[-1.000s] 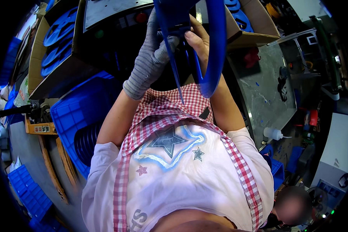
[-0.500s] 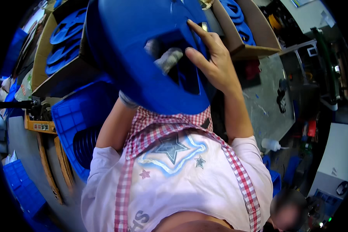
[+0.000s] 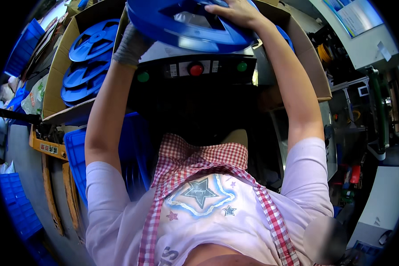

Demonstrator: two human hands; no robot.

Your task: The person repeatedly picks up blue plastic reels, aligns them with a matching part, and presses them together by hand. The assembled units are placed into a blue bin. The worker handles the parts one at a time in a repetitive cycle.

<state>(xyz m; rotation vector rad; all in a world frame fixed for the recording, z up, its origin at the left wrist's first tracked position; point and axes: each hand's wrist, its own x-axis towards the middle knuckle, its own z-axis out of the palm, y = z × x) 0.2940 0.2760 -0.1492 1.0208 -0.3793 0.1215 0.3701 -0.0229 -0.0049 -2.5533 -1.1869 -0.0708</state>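
Note:
With both arms stretched forward, I hold a large blue plastic reel (image 3: 173,32) with cut-out openings at the top of the view. My left hand (image 3: 134,44), in a grey glove, grips its left edge; those fingers are mostly hidden behind the reel. My bare right hand (image 3: 237,13) is closed over the right part, its fingers at an opening. The reel lies nearly flat above a black control panel (image 3: 164,66), which has a red button (image 3: 195,68) between two green ones.
On the left, a cardboard box (image 3: 57,84) holds several blue reel discs (image 3: 93,40). Another cardboard box (image 3: 312,75) stands at right. A blue crate (image 3: 77,146) sits below the left box, beside a yellow pallet jack (image 3: 48,147). Someone's blurred head (image 3: 326,241) shows at lower right.
The reel has moved away from my body, up and forward, and tipped flatter. Both arms have stretched out with it. The control panel beneath has come into sight.

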